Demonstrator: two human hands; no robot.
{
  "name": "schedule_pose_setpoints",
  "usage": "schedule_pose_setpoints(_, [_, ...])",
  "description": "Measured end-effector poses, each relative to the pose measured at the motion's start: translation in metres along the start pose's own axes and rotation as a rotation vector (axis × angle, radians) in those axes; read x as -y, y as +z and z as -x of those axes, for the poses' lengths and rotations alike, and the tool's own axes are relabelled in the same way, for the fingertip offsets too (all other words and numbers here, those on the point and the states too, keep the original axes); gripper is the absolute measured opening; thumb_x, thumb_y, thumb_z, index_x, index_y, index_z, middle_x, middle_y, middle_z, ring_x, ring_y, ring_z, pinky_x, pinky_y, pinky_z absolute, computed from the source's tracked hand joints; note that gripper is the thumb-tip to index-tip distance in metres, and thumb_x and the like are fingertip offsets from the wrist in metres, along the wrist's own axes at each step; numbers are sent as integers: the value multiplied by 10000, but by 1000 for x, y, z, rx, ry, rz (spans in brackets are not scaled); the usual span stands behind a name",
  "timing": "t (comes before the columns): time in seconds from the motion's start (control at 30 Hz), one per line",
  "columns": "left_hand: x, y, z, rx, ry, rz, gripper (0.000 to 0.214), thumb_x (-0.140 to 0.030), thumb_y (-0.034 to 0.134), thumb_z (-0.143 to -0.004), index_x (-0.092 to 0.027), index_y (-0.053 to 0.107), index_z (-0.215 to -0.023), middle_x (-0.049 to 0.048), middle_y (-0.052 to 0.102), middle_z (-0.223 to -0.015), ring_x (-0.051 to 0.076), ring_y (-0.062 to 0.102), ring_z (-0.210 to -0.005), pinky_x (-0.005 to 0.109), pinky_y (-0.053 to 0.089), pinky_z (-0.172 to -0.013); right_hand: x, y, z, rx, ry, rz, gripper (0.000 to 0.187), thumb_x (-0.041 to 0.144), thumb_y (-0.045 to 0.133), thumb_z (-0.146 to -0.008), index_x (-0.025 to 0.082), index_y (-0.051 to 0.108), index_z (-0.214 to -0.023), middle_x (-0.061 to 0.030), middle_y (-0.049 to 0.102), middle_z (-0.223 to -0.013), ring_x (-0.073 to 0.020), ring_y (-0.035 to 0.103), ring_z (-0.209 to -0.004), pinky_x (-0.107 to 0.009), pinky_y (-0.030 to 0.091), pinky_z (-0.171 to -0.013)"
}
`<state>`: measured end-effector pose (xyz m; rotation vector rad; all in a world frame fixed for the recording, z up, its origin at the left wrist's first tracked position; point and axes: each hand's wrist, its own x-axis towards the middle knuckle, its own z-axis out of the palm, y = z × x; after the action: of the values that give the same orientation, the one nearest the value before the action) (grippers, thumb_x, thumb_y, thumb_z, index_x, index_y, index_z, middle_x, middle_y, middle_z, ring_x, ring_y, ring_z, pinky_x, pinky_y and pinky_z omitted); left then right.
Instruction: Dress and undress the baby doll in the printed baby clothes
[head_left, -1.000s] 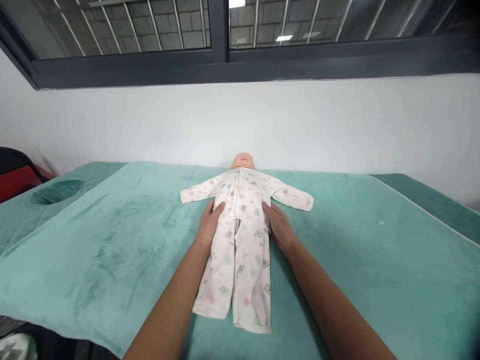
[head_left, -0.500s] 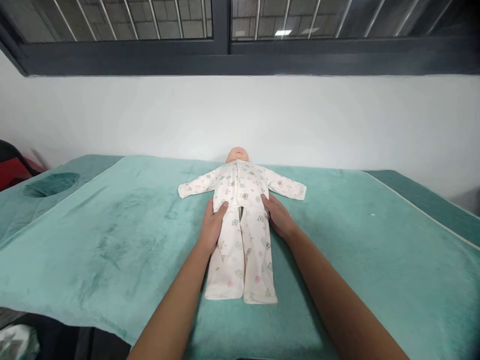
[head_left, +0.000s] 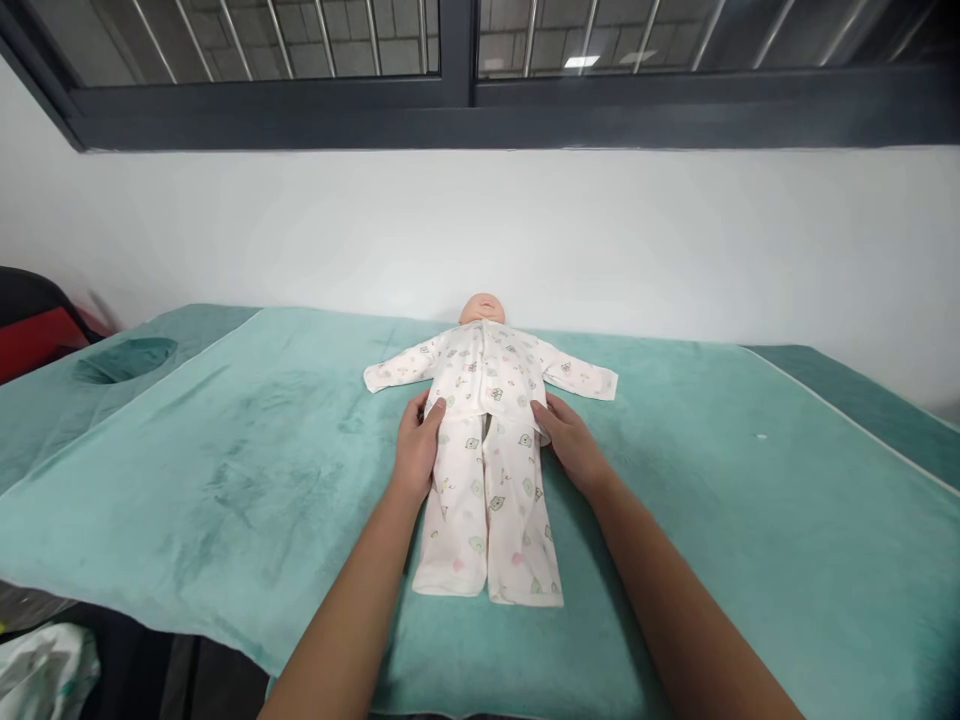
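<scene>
Teal plush blanket under fingers. Flat left hand and right hand, fingers straight, close together, thumbs touching waist of doll in white sleepsuit lying between them, head beyond fingertips.

I've got the left hand and right hand out ahead, apart, palms down, flat (fingers loosely together).

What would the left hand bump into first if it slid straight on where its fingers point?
Probably the doll's printed top: the fingertips of the left hand touch its hem at the waist. Past that lies the outstretched sleeve on the green towel, though depth is unclear.
</scene>
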<state>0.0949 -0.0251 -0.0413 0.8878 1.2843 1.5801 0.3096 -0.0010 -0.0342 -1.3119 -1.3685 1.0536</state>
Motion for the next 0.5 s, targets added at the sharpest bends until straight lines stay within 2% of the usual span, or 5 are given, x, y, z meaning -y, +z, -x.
schedule_pose_setpoints(0.13, [5,-8,-2,-86,73,-76,344,-380,635,-820,-201,624,-1113,27,637,-984,157,592,-874,282,478,-811,-8,-17,11,-29,46,132,440,409,570,-818,190,590,-1199,-46,716,-971,-201,661,-844,-357,505,-838])
schedule_pose_setpoints(0.27, [-3,-17,9,-193,107,-177,285,-317,607,-832,-207,612,-1095,-12,572,-883,121,533,-768,248,457,-773,-9,-34,30,-101,72,263,351,334,529,-807,185,599,-1117,-42,698,-870,-173,643,-715,-343,515,-752])
schedule_pose_setpoints(0.37, [-10,-29,39,-116,89,-278,300,-394,572,-874,-208,598,-1108,-2,586,-881,139,553,-778,265,467,-762,-5,-41,45,-97,46,392,324,357,504,-825,185,628,-1070,-63,705,-905,-204,653,-784,-365,500,-763])
schedule_pose_setpoints(0.5, [-5,-51,104,56,137,-530,316,-438,515,-919,-202,628,-1095,42,627,-946,176,585,-850,290,483,-755,-5,-40,63,-41,-78,582,299,382,467,-873,209,658,-1025,-67,704,-1025,-236,638,-940,-382,466,-833])
